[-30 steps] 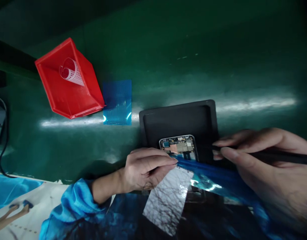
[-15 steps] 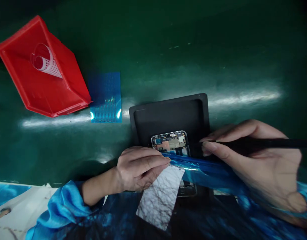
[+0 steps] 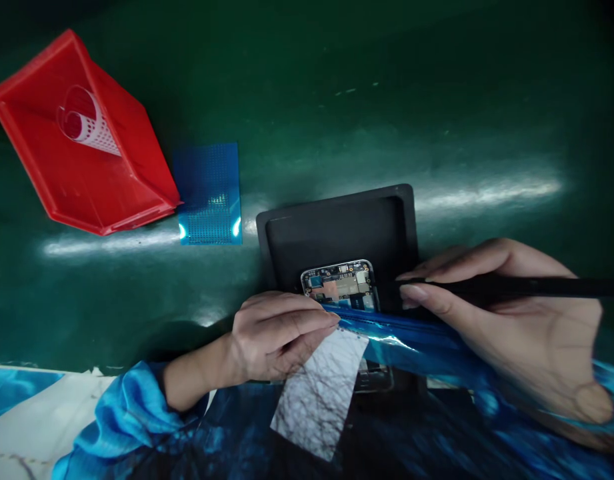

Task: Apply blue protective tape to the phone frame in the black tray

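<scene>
Pinching the end of a blue film, the left hand has its thumb and fingers closed together just above an opened phone. A pale sheet with dark streaks hangs from about the same spot; from where I stand, cannot tell whether sheet and film are joined. Phone lies in a black tray, circuit board uncovered at its far end, middle hidden under film and fingers, part of the near end visible. Right hand: thumb and fingers clamped on a slim black tool, handle pointing off to the right; tip lost against the dark tray. Film runs rightward, passing below the right hand. Both wrists in blue sleeves. On the green table, left side: red bin holding a curled white perforated sheet. A blue dotted sheet lies just beside the bin, apart from the tray.
</scene>
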`<state>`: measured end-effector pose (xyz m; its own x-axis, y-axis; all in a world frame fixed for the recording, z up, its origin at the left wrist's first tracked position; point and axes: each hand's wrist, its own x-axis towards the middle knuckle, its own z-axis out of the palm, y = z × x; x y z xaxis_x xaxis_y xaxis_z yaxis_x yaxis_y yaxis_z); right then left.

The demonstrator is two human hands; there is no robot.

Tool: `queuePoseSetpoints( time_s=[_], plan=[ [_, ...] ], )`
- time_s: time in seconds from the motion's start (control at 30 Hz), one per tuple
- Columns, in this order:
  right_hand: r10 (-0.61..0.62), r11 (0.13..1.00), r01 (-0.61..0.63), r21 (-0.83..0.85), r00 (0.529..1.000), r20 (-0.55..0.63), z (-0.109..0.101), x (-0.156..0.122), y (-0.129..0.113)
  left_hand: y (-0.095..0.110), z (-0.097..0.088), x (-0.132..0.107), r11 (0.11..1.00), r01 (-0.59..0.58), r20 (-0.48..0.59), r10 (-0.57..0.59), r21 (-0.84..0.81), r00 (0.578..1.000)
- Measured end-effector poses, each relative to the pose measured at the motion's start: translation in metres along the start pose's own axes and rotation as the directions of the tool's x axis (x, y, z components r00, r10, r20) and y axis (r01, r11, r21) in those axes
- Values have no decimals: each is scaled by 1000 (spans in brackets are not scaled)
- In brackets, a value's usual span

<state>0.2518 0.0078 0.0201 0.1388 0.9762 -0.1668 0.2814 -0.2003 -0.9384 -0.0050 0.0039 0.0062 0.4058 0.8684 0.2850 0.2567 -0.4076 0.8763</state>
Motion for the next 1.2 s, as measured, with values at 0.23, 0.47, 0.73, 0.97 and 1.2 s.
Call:
queuePoseSetpoints(
  time_s=[0.23,0.47,0.73,0.97,1.2],
  plan=[
    [-20,999,20,-37,1000,18,1,-2,0,-1,-1,-1,1000,-4,10,4,16,1000],
    [-90,992,92,-83,996,25,-1,-1,2,0,-2,0,1000,-4,6,4,16,1000],
    [-212,949,236,-208,968,131,-3,-12,-9,1,-1,-1,1000,-17,13,17,25,1000],
    [-224,921,302,-246,928,299,-5,-4,-7,1,-1,0,997,-69,34,68,30,997],
    [-251,931,274,-243,960,124,0,-3,-4,2,0,-1,994,-101,52,98,47,994]
  ],
)
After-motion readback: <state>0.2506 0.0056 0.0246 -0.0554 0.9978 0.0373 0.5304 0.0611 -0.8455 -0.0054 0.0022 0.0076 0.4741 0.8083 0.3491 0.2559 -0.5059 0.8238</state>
